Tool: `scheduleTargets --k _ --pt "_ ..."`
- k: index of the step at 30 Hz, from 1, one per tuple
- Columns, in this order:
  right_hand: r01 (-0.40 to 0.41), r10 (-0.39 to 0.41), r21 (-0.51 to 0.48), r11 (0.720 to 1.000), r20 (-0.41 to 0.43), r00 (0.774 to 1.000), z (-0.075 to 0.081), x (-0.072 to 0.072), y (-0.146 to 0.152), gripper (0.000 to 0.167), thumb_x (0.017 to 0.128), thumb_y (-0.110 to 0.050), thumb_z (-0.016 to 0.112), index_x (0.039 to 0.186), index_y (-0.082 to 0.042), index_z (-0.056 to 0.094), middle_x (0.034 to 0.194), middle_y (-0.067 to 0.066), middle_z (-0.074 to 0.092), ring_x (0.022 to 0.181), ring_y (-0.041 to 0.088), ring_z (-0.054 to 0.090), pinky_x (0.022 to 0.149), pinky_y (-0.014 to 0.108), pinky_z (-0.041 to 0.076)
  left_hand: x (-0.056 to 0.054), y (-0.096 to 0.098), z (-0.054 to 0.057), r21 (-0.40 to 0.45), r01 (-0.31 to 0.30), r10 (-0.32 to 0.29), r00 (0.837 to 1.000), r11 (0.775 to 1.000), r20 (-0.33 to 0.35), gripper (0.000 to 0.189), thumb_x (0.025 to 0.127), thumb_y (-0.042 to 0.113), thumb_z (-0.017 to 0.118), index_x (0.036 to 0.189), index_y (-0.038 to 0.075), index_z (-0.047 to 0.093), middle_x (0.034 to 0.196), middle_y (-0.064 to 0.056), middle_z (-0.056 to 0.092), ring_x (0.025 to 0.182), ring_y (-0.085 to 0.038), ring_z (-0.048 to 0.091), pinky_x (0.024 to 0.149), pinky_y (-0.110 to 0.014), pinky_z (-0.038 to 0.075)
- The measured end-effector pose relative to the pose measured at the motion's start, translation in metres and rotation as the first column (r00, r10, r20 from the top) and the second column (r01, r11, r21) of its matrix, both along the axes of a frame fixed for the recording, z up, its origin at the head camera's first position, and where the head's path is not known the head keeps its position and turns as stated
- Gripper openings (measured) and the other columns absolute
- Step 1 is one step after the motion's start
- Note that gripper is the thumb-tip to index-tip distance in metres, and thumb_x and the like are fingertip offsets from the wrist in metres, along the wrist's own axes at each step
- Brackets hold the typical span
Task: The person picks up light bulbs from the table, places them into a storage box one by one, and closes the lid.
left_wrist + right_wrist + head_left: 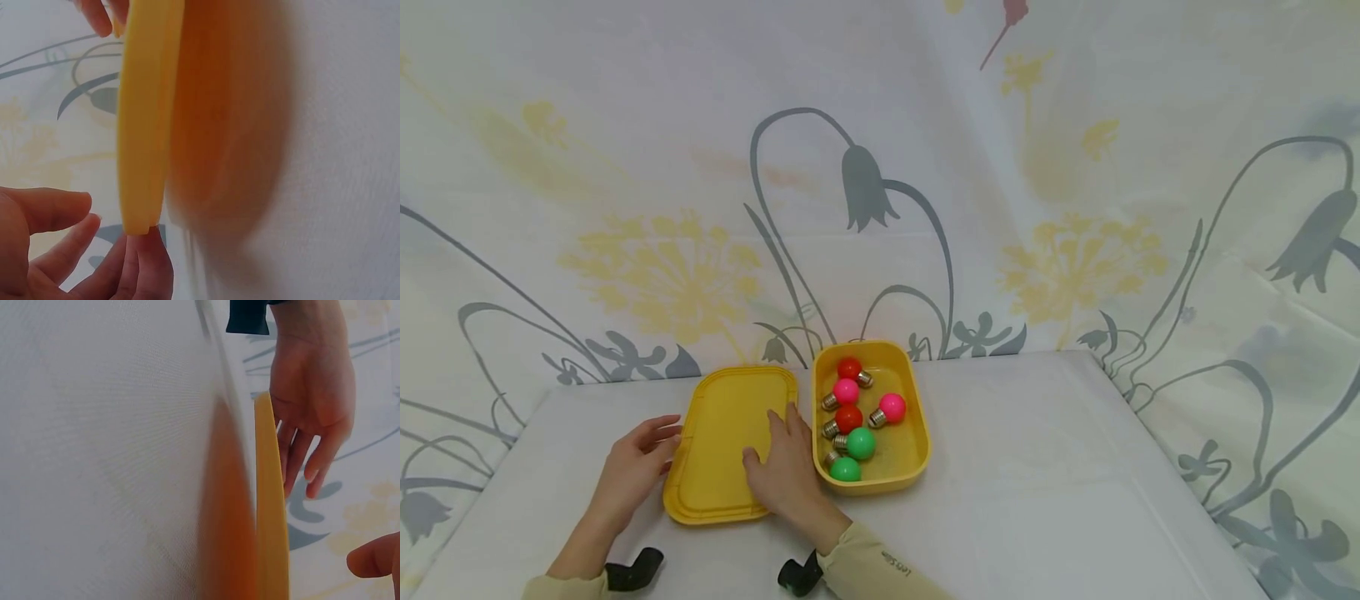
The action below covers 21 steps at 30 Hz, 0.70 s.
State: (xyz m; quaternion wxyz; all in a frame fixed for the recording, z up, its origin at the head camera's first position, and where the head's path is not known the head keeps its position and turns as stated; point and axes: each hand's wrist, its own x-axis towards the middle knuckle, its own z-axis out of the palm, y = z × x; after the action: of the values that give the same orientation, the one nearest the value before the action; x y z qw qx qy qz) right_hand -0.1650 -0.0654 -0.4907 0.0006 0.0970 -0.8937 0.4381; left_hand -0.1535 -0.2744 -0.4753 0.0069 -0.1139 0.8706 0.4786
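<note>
A yellow plastic lid [730, 442] lies flat at the left of the white table, its raised rim all round. At its left edge is my left hand [634, 467]; in the left wrist view the fingertips [150, 262] meet the lid's edge [144, 125] from below while the thumb stays apart. My right hand [788, 475] reaches over the lid's right edge, thumb spread, fingers pointing away between lid and box. Immediately right of it stands a yellow box [917, 450] holding several bulb-shaped pieces with silvery screw bases: red [848, 417], pink [892, 407] and green [861, 443].
A white cloth [1037, 467] covers the table. Behind it hangs a flower-printed curtain [865, 275]. Black wrist mounts [636, 570] sit by both sleeves near the front.
</note>
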Motion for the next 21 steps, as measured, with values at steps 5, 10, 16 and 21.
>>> scheduleTargets --k 5,10,16,21 --pt "-0.004 0.003 -0.016 1.000 -0.031 1.000 0.003 0.001 0.000 0.055 0.093 -0.027 0.063 0.142 -0.005 0.052 0.156 0.015 0.031 0.140 0.031 0.033 0.113 0.043 0.030 0.000 -0.002 0.002 -0.009 -0.034 0.034 0.999 0.999 -0.020 0.045 0.102 0.014 0.051 0.144 -0.002 0.044 0.139 -0.027 0.049 0.119 -0.039 0.054 0.076 -0.020 0.053" --pt "-0.017 0.015 -0.031 0.999 -0.071 0.997 0.004 0.002 0.001 0.051 0.093 -0.025 0.063 0.140 -0.008 0.055 0.153 0.012 0.036 0.138 0.029 0.036 0.112 0.043 0.032 0.000 -0.006 0.000 -0.025 -0.087 0.086 0.995 0.996 -0.044 0.040 0.100 0.009 0.055 0.138 -0.003 0.050 0.135 -0.025 0.052 0.115 -0.037 0.055 0.072 -0.015 0.051" --pt "-0.035 0.029 -0.049 0.998 -0.121 0.992 0.005 0.002 0.002 0.046 0.094 -0.021 0.062 0.138 -0.010 0.057 0.151 0.007 0.040 0.137 0.027 0.038 0.111 0.042 0.034 0.001 -0.010 -0.001 -0.012 -0.119 0.118 0.990 0.993 -0.079 0.038 0.098 0.004 0.057 0.135 -0.003 0.052 0.133 -0.024 0.053 0.110 -0.032 0.058 0.071 -0.011 0.049" --pt "-0.053 0.041 -0.069 0.996 -0.170 0.985 0.008 0.003 0.004 0.045 0.095 -0.018 0.061 0.139 -0.013 0.055 0.151 0.005 0.040 0.137 0.025 0.038 0.111 0.042 0.034 0.002 -0.011 0.001 -0.008 -0.132 0.130 0.984 0.991 -0.120 0.037 0.097 0.002 0.059 0.134 -0.001 0.054 0.133 -0.021 0.055 0.101 -0.016 0.059 0.072 -0.010 0.048"
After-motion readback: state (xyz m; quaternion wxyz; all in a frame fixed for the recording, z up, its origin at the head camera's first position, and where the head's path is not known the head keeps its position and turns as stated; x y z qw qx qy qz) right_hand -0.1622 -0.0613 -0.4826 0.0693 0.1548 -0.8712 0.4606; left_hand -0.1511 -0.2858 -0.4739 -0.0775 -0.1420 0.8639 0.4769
